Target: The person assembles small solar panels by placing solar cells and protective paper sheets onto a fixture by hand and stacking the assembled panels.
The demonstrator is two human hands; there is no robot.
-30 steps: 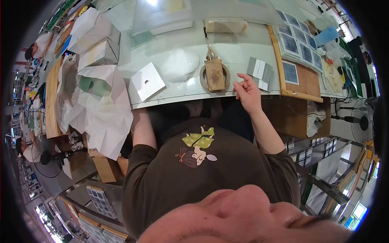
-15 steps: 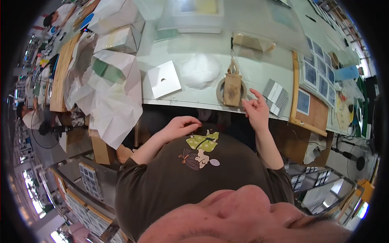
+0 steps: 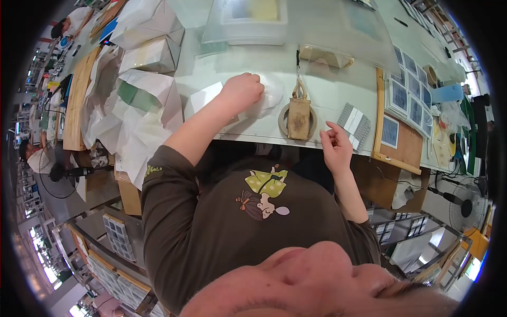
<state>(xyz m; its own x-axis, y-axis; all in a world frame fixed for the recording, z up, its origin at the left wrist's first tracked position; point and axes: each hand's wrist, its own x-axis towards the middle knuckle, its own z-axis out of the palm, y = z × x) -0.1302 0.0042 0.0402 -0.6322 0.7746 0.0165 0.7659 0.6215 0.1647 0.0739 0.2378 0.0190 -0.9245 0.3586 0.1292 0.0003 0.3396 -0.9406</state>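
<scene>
My left hand (image 3: 243, 94) reaches over the table with its fingers curled closed. It is at the edge of a soft white wad (image 3: 272, 91), and its fingertips are hidden. Partly behind the wrist lies a white square sheet (image 3: 206, 96). My right hand (image 3: 336, 147) hovers by the table's front edge, fingers loosely bent and apart, with nothing in it. Between the hands, a worn brown block (image 3: 299, 120) with a cord loop rests on a round ring (image 3: 283, 122). Right of it sits a grey striped stack (image 3: 355, 126) crossed by a pale strip.
Crumpled white paper (image 3: 140, 127) with green sheets (image 3: 138, 96) and wrapped packages (image 3: 149, 54) fill the left. Translucent sheets (image 3: 338, 37) cover the far side. A wooden-edged board (image 3: 412, 145) at right carries white-framed dark panels (image 3: 414, 87). Fans (image 3: 467, 207) stand nearby; another person (image 3: 74, 21) is far left.
My left hand has moved from near my belly up and forward to the white wad. My right hand has dropped slightly, its fingers less raised.
</scene>
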